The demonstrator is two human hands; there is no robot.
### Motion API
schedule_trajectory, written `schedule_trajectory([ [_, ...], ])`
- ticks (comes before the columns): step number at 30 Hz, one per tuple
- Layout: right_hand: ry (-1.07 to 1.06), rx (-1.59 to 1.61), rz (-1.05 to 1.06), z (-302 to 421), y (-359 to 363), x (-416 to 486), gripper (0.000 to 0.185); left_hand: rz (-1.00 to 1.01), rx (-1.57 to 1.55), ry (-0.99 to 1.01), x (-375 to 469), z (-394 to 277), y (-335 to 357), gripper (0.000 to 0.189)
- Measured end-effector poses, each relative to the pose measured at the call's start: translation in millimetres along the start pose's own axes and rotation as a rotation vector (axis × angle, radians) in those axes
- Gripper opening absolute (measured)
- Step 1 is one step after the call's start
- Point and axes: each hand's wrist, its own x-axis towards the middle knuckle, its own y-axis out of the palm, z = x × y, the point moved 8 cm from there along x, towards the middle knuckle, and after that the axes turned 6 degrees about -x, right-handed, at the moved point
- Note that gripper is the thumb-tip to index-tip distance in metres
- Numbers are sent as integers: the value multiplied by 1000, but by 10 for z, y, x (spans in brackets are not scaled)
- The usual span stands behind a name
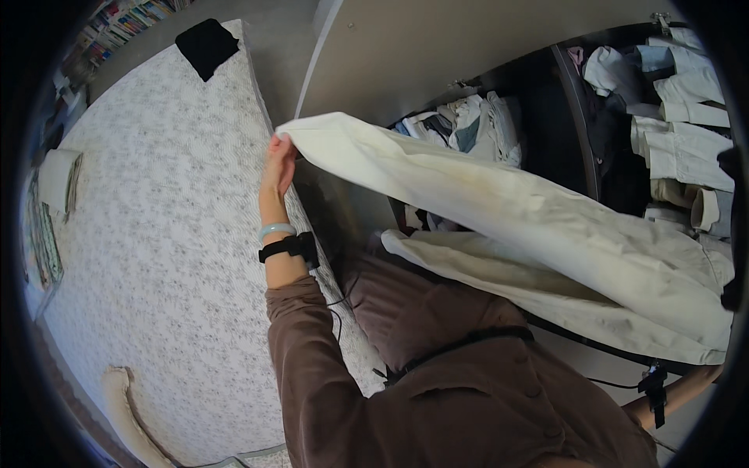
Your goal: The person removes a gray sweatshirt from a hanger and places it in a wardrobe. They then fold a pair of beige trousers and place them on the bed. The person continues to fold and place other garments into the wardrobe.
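Note:
Cream-white trousers (526,199) stretch across the view in front of my body, both legs pointing left. At the hem of the upper leg, my left hand (282,161) pinches the cloth between thumb and fingers. The lower leg hangs loose, its cuff open near my lap. The waist end lies at the far right rim. My right forearm reaches up to that end, but the right hand itself is hidden behind the cloth or past the rim. A bracelet and a black strap with a small device circle my left wrist.
A patterned mattress (164,234) fills the left side, with a folded black cloth (208,47) and a folded white cloth (60,178) on it. To the right, an open wardrobe (576,117) holds folded clothes (468,126) and several light garments (681,140). Its door (421,52) stands open.

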Motion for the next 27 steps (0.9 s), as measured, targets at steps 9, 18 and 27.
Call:
schedule_trajectory([
  [9, 64, -29, -38, -149, -410, -296, 41, -275, -376, -134, -876, 1800, -401, 9],
  [18, 94, -40, -61, -97, -646, -512, 41, -275, -69, -710, -2136, 3142, 222, 35],
  [27, 72, -21, -66, 4, -597, -474, 41, -196, 61, -988, -2659, 3481, 253, 36],
])
